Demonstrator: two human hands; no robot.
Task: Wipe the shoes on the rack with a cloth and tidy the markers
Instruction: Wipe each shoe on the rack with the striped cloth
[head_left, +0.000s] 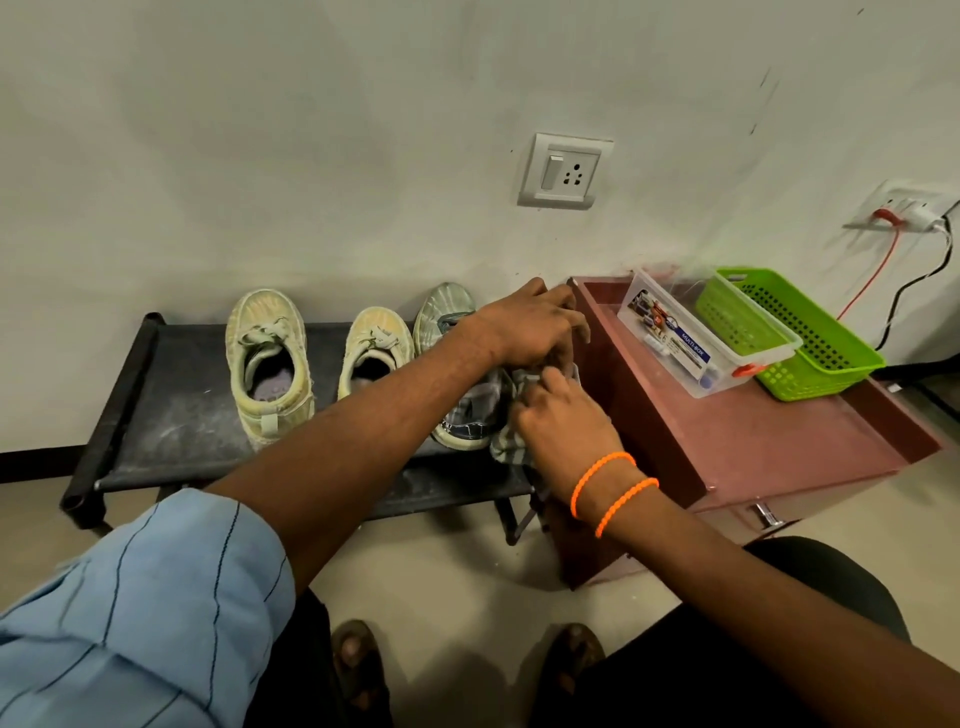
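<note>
1. Head view: right hand (563, 428) grips the checked cloth (506, 449) against the rightmost shoe (470, 415) on the rack (171, 410); left hand (530, 325) holds that shoe's far side.
2. Wiping looks midway; pale shoes (270, 358) wait; markers apparently sit inside the clear box (696, 338), untidied.

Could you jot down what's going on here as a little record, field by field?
Place: black shoe rack against a wall
Shoes: two pale sneakers and, plus a grey pair at the rack's right end
Left hand: rests on the rightmost shoe
Right hand: grips a checked cloth at that shoe
Beside rack: brown cabinet carrying a clear box and a green basket
Markers: not clearly visible
</note>
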